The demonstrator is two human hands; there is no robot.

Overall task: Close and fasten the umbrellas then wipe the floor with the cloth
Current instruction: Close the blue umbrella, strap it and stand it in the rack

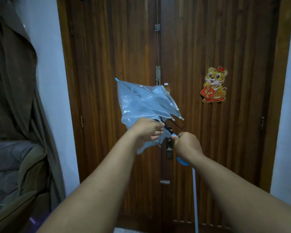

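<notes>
Umbrella (144, 105), clear plastic canopy half collapsed, being held up in front of wooden door (107, 64). Left hand (147, 128) gripping bunched canopy at ribs, fingers (155, 132) curling round folds. Right hand (186, 145) clenching blue handle (182, 161), fingers wrapping tight, handle tip showing below wrist. Canopy spreading up and away from both hands. Tiger sticker (214, 84) sitting right of canopy.
</notes>
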